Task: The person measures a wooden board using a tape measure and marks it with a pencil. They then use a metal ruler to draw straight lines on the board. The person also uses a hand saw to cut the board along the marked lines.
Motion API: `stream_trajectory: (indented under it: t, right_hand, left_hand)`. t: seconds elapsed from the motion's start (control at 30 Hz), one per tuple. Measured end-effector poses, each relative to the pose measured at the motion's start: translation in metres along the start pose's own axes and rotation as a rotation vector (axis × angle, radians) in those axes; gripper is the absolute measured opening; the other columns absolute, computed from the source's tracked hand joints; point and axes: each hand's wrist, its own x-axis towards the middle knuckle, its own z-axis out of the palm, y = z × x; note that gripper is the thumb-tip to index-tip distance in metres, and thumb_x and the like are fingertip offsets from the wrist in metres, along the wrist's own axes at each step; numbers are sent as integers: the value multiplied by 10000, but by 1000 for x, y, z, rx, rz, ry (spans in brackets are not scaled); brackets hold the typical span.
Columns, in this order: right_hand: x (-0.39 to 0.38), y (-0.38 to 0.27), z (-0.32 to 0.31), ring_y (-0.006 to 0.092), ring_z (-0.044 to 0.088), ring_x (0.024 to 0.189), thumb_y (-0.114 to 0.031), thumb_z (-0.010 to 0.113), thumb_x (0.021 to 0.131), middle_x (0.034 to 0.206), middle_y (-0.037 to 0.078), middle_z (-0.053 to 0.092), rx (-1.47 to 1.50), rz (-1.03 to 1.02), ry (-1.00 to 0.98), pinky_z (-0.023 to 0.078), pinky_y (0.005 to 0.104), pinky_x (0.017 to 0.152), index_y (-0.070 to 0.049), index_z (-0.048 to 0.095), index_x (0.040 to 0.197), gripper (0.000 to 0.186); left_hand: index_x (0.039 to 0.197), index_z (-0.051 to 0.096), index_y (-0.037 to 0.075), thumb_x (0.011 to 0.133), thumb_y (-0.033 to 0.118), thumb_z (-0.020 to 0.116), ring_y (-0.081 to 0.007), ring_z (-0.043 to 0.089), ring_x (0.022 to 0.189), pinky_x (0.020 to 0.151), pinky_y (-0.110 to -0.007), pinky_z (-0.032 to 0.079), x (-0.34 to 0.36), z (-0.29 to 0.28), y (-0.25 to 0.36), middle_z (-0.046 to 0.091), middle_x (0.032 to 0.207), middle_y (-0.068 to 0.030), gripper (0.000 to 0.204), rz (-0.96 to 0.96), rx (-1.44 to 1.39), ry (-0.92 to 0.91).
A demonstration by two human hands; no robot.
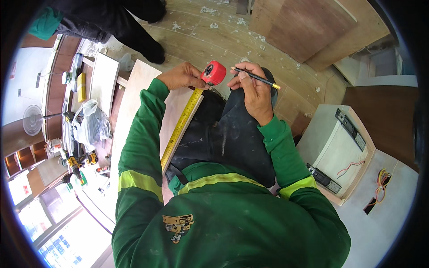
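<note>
My left hand (pixel 184 77) pinches a red tape measure (pixel 214 73) at the far end of a pale wooden board (pixel 139 87). Its yellow blade (pixel 181 128) is drawn out and runs along the board's right edge back toward my body. The near end of the blade is hidden by my left sleeve. In my right hand (pixel 255 93) is a dark pencil (pixel 266 81) with a yellow end. It is held in the fingers, apart from the board and to the right of the tape case.
Wood panels (pixel 313 29) lean at the far right. A pale cabinet box (pixel 328 147) with black slides stands at my right. Another person's legs (pixel 134 31) are at the far left. White scraps (pixel 213 25) litter the floor. Drills (pixel 73 165) and a plastic bag (pixel 93 125) lie left.
</note>
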Motion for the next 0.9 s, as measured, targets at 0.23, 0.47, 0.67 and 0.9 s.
stream_trajectory:
  t: [0.23, 0.47, 0.67, 0.9]
  right_hand:
    - [5, 0, 0, 159, 718, 892, -196, 551, 1123, 1153, 131, 698, 4, -5, -5, 585, 296, 796, 6, 575, 1310, 277]
    - [-2, 8, -2, 172, 732, 847, -163, 494, 1115, 1143, 111, 691, -134, -2, 10, 610, 327, 772, 10, 640, 1202, 243]
    - [9, 4, -3, 319, 710, 871, -99, 557, 1038, 1033, 164, 669, -487, -598, 74, 567, 430, 783, -6, 635, 1082, 129]
    - [4, 2, -3, 259, 730, 811, -76, 523, 1046, 1161, 147, 602, -219, -215, -21, 611, 391, 753, 40, 590, 1082, 139]
  left_hand:
    - [1099, 828, -10, 902, 146, 848, -103, 718, 869, 849, -269, 576, 0, 0, 5, 804, 933, -49, 252, -34, -13, 15]
    - [1054, 832, -7, 909, 167, 794, -96, 646, 817, 770, -302, 534, -4, -6, -9, 760, 866, -21, 230, 104, 174, 4]
    - [975, 805, -6, 913, 93, 781, -65, 626, 834, 791, -264, 500, -4, -4, -7, 746, 890, 16, 119, 13, 200, 100]
    - [1068, 785, -6, 1023, 143, 729, -55, 597, 884, 840, -260, 470, -10, 4, -17, 727, 954, 33, 165, 93, 2, 89]
